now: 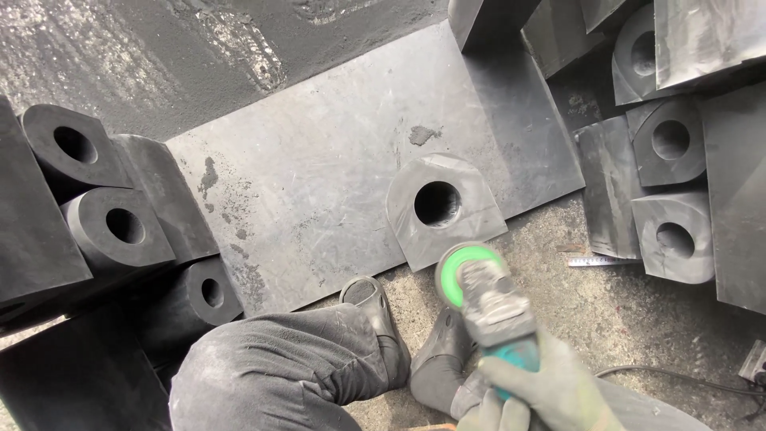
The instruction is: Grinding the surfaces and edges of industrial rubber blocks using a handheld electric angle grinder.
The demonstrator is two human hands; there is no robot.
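Item: handheld angle grinder with green disc and dusty grey-teal body [479, 291]. Position: held above the concrete floor [606, 311], disc just off the near edge of the work piece, not visibly touching it.

Held by: gloved hand, grey-green work glove [550, 387], fingers wrapped fully closed around the grinder's rear body. It enters from the lower right and reads as the right hand, though this is not certain. The other hand is out of view.

Work piece: black rubber block, arch-topped with a round through-hole [443, 209], lying flat on a large dark rubber sheet [319, 183] at its near edge.

Close by: two dark slip-on shoes [375, 315] and a grey trouser knee [271, 367], directly below and beside the disc.

Surroundings: similar holed black rubber blocks stacked at left [104, 215] and at right [674, 191]; a metal ruler [598, 260] on the floor; a power cable [678, 379] trailing right.

Risk, as judged: the disc sits near the shoes and knee, so a snag on soft rubber could kick it toward them. One-handed grip weakens control. The loose block could shift under contact. The cable lies within reach of the feet.
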